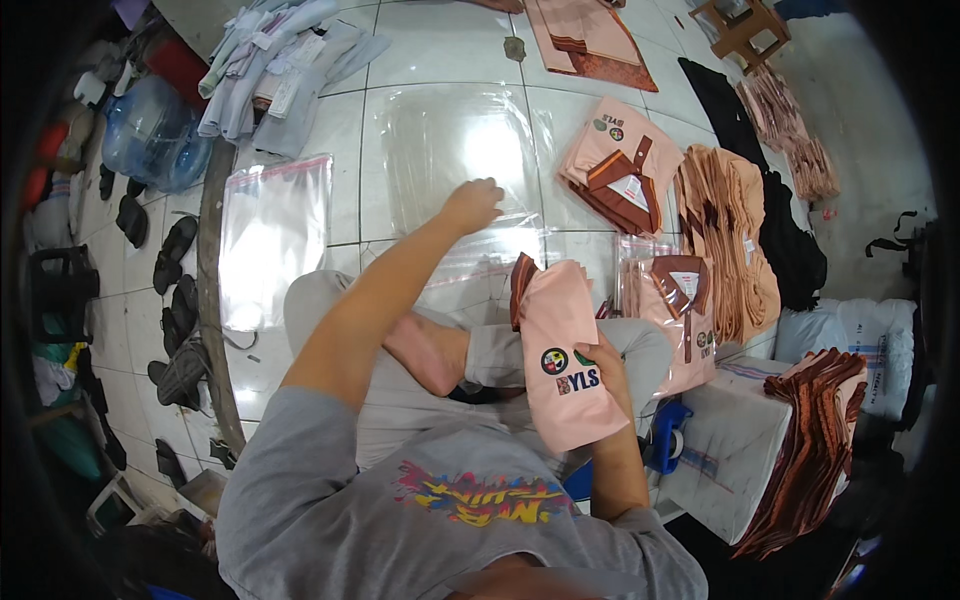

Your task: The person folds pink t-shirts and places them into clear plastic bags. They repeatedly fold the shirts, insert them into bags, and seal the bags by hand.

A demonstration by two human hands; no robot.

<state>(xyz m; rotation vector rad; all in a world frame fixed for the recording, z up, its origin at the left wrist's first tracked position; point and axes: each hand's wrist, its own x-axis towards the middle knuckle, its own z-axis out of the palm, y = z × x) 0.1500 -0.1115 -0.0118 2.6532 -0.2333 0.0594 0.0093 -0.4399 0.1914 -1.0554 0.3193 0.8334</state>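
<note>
My right hand (609, 367) grips a folded peach polo shirt (562, 337) by its lower right side, above my crossed legs. Its brown trim points up and left, and a printed round emblem and lettering show on the front. My left hand (474, 206) reaches forward over clear plastic bags (427, 165) laid on the tiles. The fingers are partly curled, and whether they pinch the film is unclear. Right of the bags lies a stack of folded peach polo shirts (619, 169) with brown collars. Nearer my right knee are shirts in clear plastic bags (679, 315).
More clear bags (274, 240) lie at left. Beyond are a pile of pale garments (281, 67) and a blue water jug (157, 135). At right stand stacked peach garments (727, 247), a wrapped box (727, 442) bearing brown garments (806, 450), and a blue tape dispenser (667, 435). Another person's hand (506, 5) shows at top.
</note>
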